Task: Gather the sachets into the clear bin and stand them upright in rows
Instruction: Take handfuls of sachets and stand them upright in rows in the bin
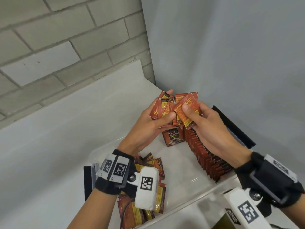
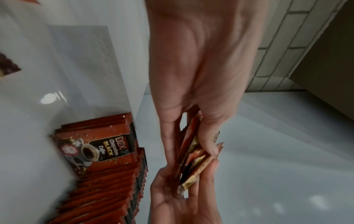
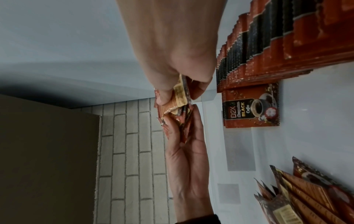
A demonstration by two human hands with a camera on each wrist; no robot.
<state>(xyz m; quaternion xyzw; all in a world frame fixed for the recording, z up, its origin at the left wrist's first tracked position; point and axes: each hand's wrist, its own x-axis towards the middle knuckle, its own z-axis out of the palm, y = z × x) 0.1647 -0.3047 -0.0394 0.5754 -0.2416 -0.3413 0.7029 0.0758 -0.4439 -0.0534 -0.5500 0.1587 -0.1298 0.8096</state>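
While both hands are meeting above the bin, this is how things are lying:

Left hand (image 1: 149, 125): fingers and thumb are curling round a fanned bunch of sachets (image 1: 162, 107), gripping it from the left, held up over the far end of the clear bin (image 1: 184, 210).

Right hand (image 1: 208, 128): thumb and fingers are pinching the right side of the same bunch, the thumb pressing on a sachet's orange and yellow printed back; in the right wrist view the bunch is sitting between the two hands, edges splayed.

Standing row (image 1: 209, 157): sachets are standing upright, packed face to face, running along the right wall of the bin from near to far.

Front sachet (image 1: 173, 137): one is standing at the far end beside the row, its "D2X Black Coffee" face showing.

Loose pile (image 1: 148, 202): more sachets are lying jumbled at the near left of the bin, partly hidden under the left wrist camera.

Bin: it is sitting on a white table (image 1: 66, 138), near the corner of a brick wall (image 1: 66, 38).
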